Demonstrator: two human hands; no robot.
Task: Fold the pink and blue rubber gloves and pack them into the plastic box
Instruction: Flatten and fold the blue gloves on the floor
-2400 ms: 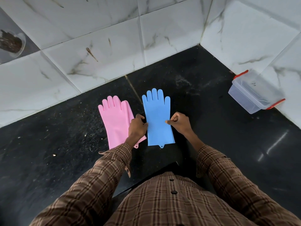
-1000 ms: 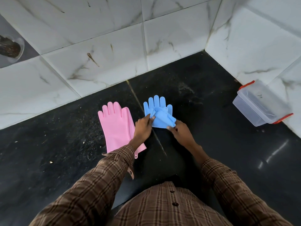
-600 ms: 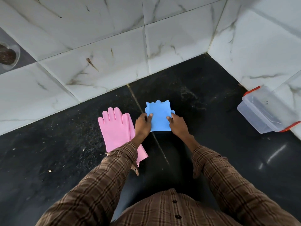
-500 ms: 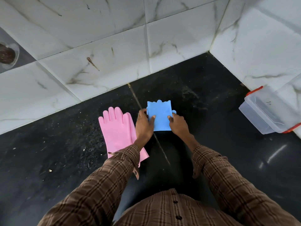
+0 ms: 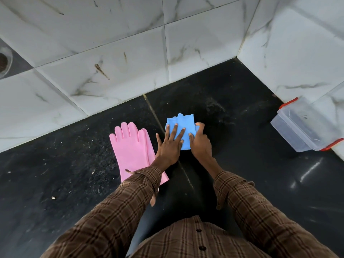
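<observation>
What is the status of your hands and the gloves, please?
Left hand flat on folded blue glove; right hand gripping its edge. Pink glove unfolded. Plastic box shut.

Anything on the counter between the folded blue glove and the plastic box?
Nothing: the head view shows bare black countertop between the blue glove and plastic box.

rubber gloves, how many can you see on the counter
2. The pink rubber glove lies flat and unfolded, left of the hands. The blue rubber glove is folded, pressed under the left hand and right hand. None seems hidden.
</observation>
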